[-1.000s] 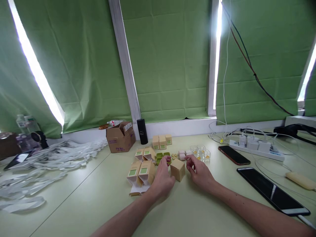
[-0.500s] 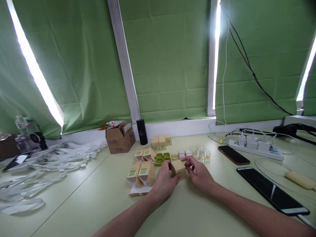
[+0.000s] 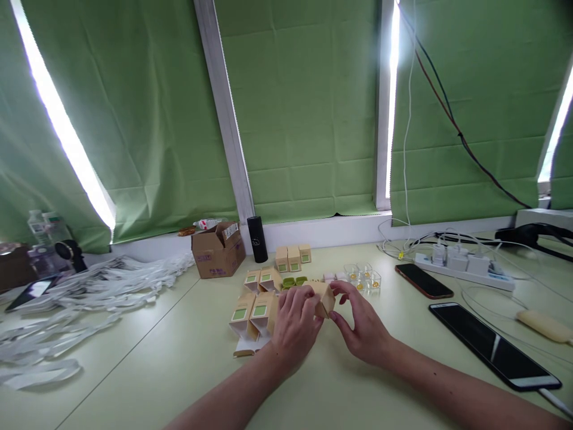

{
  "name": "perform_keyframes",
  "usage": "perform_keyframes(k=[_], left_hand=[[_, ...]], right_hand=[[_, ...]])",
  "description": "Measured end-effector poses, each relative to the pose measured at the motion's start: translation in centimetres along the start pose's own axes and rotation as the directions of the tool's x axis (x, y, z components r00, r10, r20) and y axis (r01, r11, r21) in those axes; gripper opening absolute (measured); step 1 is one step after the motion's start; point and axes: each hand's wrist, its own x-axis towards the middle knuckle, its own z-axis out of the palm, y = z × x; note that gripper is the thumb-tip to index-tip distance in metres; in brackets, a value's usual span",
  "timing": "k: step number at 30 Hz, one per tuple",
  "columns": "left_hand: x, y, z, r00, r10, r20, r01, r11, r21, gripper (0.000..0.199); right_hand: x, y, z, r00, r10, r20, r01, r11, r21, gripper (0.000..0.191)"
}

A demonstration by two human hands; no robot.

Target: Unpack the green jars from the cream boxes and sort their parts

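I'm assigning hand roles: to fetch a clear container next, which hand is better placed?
Probably the right hand: the clear containers stand just beyond it, though its fingertips are at the small box's right end. The left hand is farther away, gripping that box.

Bare left hand (image 3: 295, 322) here, left forearm (image 3: 233, 382) bare behind it, and the right hand (image 3: 364, 328) is bare too, two tiny dark spots (image 3: 434, 374) dotting the right forearm (image 3: 416, 365) behind it!

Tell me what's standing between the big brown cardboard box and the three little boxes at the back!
A black cylinder stands upright between the cardboard box and the three little boxes; the head view shows it.
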Motion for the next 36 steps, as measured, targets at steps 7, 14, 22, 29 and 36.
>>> perform_keyframes(k=[7, 14, 22, 29, 36], left_hand=[[-0.1, 0.3, 0.0, 0.993, 0.113, 0.027, -0.115, 0.99, 0.081, 0.028], [-0.3, 0.6, 0.2, 0.98, 0.157, 0.121, -0.171, 0.979, 0.114, 0.022], [-0.5, 1.1, 0.5, 0.942, 0.121, 0.313, -0.15, 0.986, 0.068, 0.014], [-0.4, 1.0, 0.6, 0.946, 0.051, 0.322, -0.057, 0.998, 0.009, 0.019], [-0.6, 0.9, 0.9, 0.936, 0.006, 0.353, 0.004, 1.0, -0.029, 0.022]], right_hand=[[-0.2, 0.3, 0.1, 0.999, -0.037, 0.024, 0.038, 0.998, -0.059, 0.054], [-0.5, 0.3, 0.3, 0.995, -0.023, 0.102, 0.032, 0.996, -0.086, 0.06], [-0.7, 0.3, 0.6, 0.978, 0.096, 0.184, -0.085, 0.994, -0.067, 0.065], [-0.1, 0.1, 0.5, 0.962, 0.203, 0.184, -0.2, 0.979, -0.033, 0.06], [0.0, 0.3, 0.6, 0.946, 0.25, 0.205, -0.248, 0.968, -0.034, 0.061]])
